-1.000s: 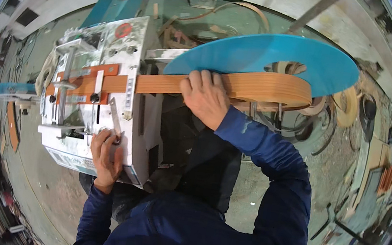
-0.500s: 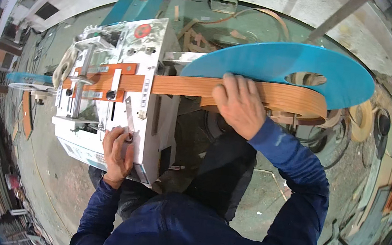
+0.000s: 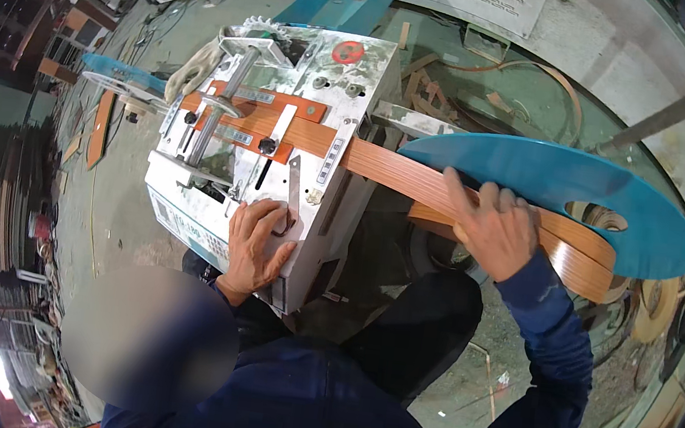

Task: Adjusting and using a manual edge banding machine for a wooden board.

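A white machine (image 3: 189, 208) carries a wood-grain band (image 3: 382, 168) through orange guide plates (image 3: 312, 109), beneath a metal roller (image 3: 220, 107). The band runs right to a looped coil beside a large turquoise disc (image 3: 520, 159). My right hand (image 3: 497, 226) grips the band near the coil, its fingers bent over it and the index finger stretched along it. My left hand (image 3: 257, 246) is at the machine's front, fingers curled at the end of a flat metal lever (image 3: 294, 191); the exact grip is partly hidden. A pale glove (image 3: 194, 67) drapes the machine's left side.
A turquoise trough (image 3: 339, 0) stands behind the machine. Another disc (image 3: 120, 71) is at left, near stacked dark boards (image 3: 6, 198). Offcuts and strips (image 3: 502, 97) litter the floor; a metal pole (image 3: 663, 108) slants at back right. A blurred oval covers the lower left.
My view has swung, so the machine appears further right and the band slopes down rightward. My right hand's index finger has straightened along the band. My left hand remains at the lever.
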Motion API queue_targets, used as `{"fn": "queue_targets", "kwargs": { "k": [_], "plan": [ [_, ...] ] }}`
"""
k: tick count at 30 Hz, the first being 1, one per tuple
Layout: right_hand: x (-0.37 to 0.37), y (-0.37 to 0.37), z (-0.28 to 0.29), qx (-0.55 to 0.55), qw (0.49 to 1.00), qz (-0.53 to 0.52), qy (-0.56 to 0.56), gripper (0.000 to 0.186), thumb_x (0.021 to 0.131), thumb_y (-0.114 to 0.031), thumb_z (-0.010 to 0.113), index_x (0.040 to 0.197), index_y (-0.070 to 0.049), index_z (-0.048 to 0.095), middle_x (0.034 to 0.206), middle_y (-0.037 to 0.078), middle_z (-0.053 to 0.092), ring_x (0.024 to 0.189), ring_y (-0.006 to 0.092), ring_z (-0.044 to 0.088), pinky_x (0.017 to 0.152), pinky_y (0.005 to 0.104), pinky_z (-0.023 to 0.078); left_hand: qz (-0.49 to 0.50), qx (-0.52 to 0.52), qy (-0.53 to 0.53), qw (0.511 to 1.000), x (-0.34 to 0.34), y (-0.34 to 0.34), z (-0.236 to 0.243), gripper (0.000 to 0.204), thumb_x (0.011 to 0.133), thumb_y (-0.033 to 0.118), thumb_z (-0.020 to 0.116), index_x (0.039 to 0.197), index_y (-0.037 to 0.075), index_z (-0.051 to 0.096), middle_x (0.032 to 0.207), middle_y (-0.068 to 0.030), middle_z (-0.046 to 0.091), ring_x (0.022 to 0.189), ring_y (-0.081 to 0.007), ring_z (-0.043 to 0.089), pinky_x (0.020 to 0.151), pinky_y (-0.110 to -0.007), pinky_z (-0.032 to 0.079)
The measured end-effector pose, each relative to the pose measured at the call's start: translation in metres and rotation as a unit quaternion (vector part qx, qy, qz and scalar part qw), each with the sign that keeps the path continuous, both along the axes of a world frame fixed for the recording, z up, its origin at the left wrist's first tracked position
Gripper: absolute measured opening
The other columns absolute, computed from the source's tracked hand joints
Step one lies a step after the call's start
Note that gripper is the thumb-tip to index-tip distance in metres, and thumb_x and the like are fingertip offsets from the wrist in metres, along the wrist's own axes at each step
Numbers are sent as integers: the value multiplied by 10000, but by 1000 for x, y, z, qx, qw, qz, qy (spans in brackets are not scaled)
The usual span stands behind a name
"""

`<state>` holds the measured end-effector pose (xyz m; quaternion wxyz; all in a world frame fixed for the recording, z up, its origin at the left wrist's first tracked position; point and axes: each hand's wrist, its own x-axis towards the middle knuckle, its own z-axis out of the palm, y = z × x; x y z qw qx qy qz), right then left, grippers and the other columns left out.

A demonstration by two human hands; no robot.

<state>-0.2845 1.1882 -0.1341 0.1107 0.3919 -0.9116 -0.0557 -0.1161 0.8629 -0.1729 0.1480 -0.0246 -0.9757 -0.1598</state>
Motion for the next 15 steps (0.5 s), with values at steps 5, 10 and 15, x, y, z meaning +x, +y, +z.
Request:
{"fn": "queue_targets", "kwargs": {
  "k": [5,10,15],
  "plan": [
    [22,127,47,-59,997,-13,-43,598,749,-139,623,1341,-119,540,1089,205,621,773,337,613,690,409,515,29,-20,-2,999,8,-2,9,468,826,273,645,1220,43,543,1225,-148,529,1154,-335,495,1060,-517,270],
    [39,182,31,-67,998,-11,13,624,752,-103,548,1375,-119,509,1117,211,610,821,377,618,779,462,505,17,-10,-12,1000,3,8,8,448,840,268,621,1222,46,545,1222,-152,527,1181,-331,476,1062,-524,265],
    [24,204,30,-33,997,-67,33,614,949,-500,361,1408,-105,463,1157,228,581,1037,418,570,906,509,445,-11,60,6,998,-2,1,-8,453,782,197,644,1185,5,570,1216,-195,535,1142,-372,492,1013,-493,333]
  ]
}}
